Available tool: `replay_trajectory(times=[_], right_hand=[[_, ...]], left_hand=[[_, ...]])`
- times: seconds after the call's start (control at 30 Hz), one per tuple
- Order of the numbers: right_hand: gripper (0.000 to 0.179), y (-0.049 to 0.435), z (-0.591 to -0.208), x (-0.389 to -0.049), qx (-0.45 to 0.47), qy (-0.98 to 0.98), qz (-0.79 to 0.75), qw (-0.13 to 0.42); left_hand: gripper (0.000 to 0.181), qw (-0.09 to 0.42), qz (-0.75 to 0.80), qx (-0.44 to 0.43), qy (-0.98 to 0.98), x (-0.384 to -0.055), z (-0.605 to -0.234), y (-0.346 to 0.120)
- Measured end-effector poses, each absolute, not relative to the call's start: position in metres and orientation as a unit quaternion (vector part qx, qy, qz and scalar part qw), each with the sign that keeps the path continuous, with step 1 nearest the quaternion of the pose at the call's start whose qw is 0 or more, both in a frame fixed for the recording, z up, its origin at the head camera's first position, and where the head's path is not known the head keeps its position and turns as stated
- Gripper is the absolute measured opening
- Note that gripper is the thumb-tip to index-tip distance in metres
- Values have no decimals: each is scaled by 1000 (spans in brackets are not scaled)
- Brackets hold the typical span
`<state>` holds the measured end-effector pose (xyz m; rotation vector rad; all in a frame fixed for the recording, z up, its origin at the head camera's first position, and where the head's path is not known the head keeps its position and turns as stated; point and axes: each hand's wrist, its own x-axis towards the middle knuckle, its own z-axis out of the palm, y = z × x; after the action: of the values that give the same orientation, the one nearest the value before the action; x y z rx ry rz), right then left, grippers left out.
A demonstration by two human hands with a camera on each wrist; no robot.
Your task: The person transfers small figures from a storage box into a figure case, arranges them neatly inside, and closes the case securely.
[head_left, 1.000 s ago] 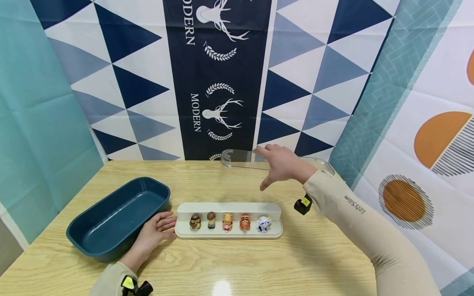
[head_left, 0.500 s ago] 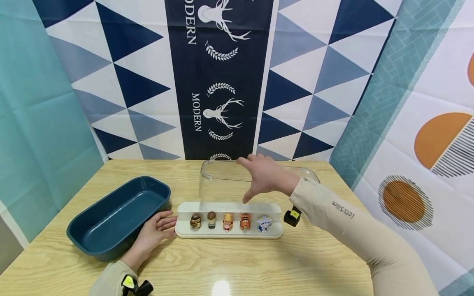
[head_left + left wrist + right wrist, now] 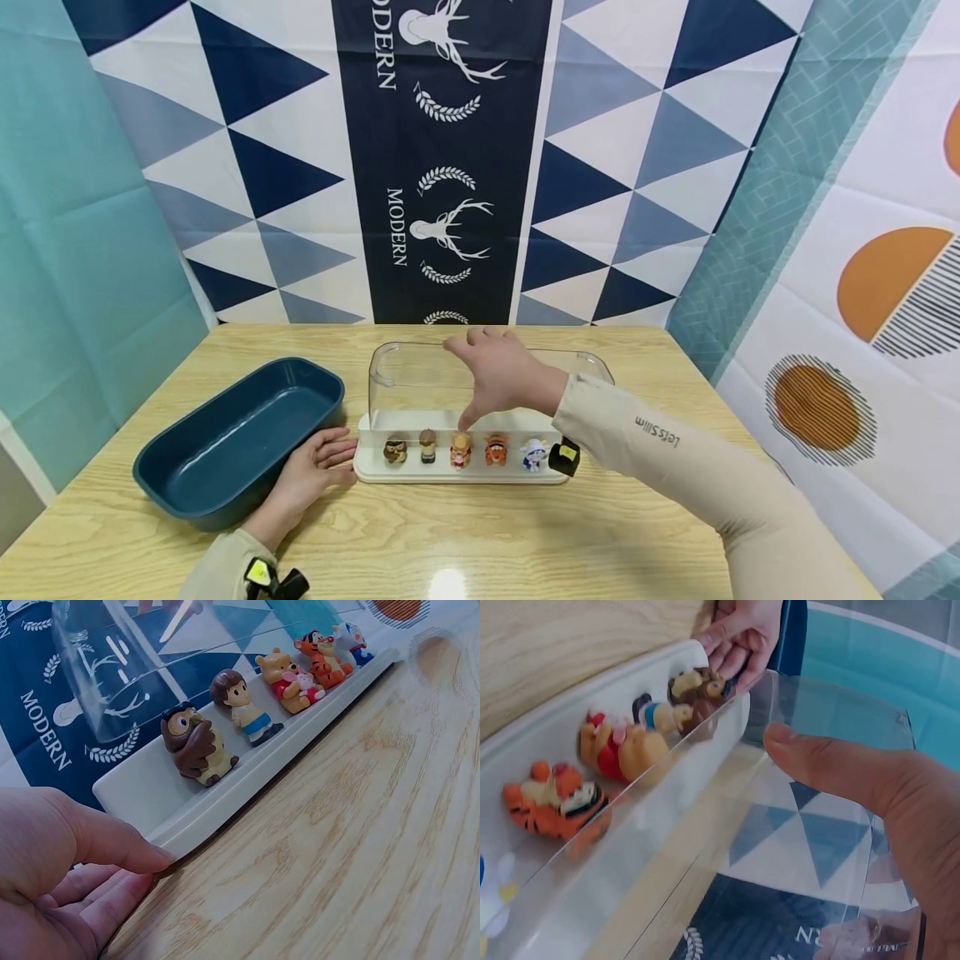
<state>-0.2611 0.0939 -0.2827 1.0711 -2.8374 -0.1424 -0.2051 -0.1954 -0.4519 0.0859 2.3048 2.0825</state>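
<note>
A long white display base (image 3: pixel 465 478) lies on the table, holding a row of small figurines: an owl (image 3: pixel 199 750), a boy (image 3: pixel 244 709), a yellow bear (image 3: pixel 279 671), an orange tiger (image 3: pixel 496 448) and a white-and-blue figure (image 3: pixel 535 454). My left hand (image 3: pixel 306 475) touches the base's left end with thumb and fingers loosely extended. My right hand (image 3: pixel 504 373) grips a clear plastic cover (image 3: pixel 390 400) from above, thumb on the near side, fingers over the far side. The cover is above the base, its lower front edge overlapping the figurines' heads in the head view.
A dark blue oblong basin (image 3: pixel 240 446) stands left of the base, close beside my left hand. Patterned cloth (image 3: pixel 442 167) hangs behind the wooden table (image 3: pixel 360 550), with more cloth at both sides.
My right hand has brought the clear cover leftward, down and toward me, from the back right of the table to over the base. My left hand has stayed at the base's left end.
</note>
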Motion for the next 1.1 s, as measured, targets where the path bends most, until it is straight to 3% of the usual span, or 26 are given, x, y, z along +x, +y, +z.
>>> replay_trajectory(times=[1.1], right_hand=[[107, 58, -303, -253, 336, -938, -72, 39]], left_hand=[[67, 13, 669, 30, 743, -204, -452, -196]])
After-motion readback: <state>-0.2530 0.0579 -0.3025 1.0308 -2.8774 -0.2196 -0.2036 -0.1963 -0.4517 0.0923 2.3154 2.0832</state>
